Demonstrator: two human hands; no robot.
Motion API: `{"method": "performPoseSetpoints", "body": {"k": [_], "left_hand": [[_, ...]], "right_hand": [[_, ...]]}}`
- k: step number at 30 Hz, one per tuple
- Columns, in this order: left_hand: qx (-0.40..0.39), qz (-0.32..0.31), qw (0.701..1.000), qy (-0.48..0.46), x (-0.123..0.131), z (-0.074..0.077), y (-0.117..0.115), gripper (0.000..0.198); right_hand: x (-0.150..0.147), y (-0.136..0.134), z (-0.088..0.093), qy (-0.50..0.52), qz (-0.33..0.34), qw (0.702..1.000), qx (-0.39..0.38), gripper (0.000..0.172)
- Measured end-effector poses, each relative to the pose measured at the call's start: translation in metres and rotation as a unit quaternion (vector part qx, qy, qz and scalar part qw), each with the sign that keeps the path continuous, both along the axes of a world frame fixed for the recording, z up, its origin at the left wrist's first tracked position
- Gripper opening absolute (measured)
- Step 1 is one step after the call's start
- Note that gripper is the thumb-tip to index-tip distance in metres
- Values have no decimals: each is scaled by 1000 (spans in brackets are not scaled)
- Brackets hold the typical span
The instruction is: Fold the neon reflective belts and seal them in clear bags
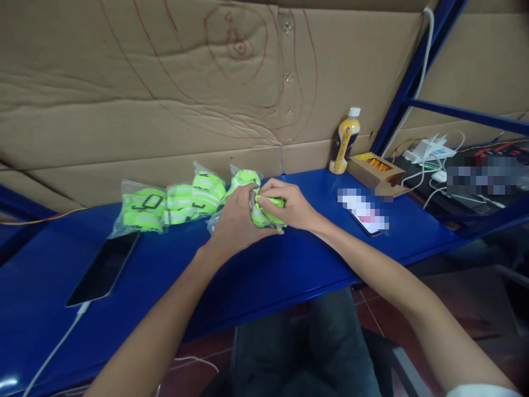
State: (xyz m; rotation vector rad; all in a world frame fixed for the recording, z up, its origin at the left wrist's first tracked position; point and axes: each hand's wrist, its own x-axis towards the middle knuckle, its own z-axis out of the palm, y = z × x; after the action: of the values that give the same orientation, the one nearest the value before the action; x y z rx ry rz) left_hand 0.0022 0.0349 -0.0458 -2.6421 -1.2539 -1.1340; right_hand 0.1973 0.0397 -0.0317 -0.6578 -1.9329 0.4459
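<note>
Between my two hands is a neon-yellow folded reflective vest (pixel 260 217), held just above the blue shelf. My left hand (pixel 236 219) wraps around its left side and underside, fingers closed on it. On the other side, my right hand (pixel 296 205) pinches the vest's upper part with thumb and fingertips. Whether clear plastic surrounds this vest is hard to tell. Just behind my left hand lies a bagged vest (pixel 247 177), partly hidden. Further left, more neon vests in clear bags (pixel 144 209) sit in a row against the cardboard.
A black phone (pixel 105 267) with a white cable lies front left. To the right are a lit phone (pixel 363 214), a yellow drink bottle (pixel 345 142) and an open cardboard box (pixel 378 170). A white power strip (pixel 430 150) with cables stands beyond the blue post (pixel 407 91).
</note>
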Motion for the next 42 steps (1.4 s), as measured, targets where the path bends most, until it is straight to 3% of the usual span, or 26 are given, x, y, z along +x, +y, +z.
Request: {"method": "performPoseSetpoints", "body": {"k": [3,6,9,12,14,20,25,29,32,37,42], "left_hand": [[-13,-6,1000,3,-3,2,2,119],[2,-28,1000,14,0,1,2,115],[35,-48,998,33,7,0,-3,108],[56,-44,997,29,12,1,-9,104],[52,-40,998,16,13,2,-11,104],[-47,27,996,-72,4,14,-10,114],[-123,37,984,-121,-4,25,-6,95],[-144,32,982,-121,-3,25,-6,102],[-125,21,988,-84,1,20,-9,114],[-50,18,998,-42,6,8,-12,112],[-40,20,999,27,11,3,-17,115]], "right_hand": [[4,0,3,-27,16,999,15,16],[0,-6,4,-10,-27,1000,0,12],[-8,-15,6,46,-96,994,-27,21],[-12,-21,9,66,-131,989,7,21],[-10,-22,10,56,-110,992,21,17],[6,-12,12,54,-19,996,-74,23],[24,-9,24,-89,53,995,-11,42],[29,-8,24,-147,33,989,-14,54],[24,-3,18,-130,12,990,-48,50],[17,-2,15,-69,-18,986,-148,45],[7,-15,18,-193,-74,970,-129,21]]}}
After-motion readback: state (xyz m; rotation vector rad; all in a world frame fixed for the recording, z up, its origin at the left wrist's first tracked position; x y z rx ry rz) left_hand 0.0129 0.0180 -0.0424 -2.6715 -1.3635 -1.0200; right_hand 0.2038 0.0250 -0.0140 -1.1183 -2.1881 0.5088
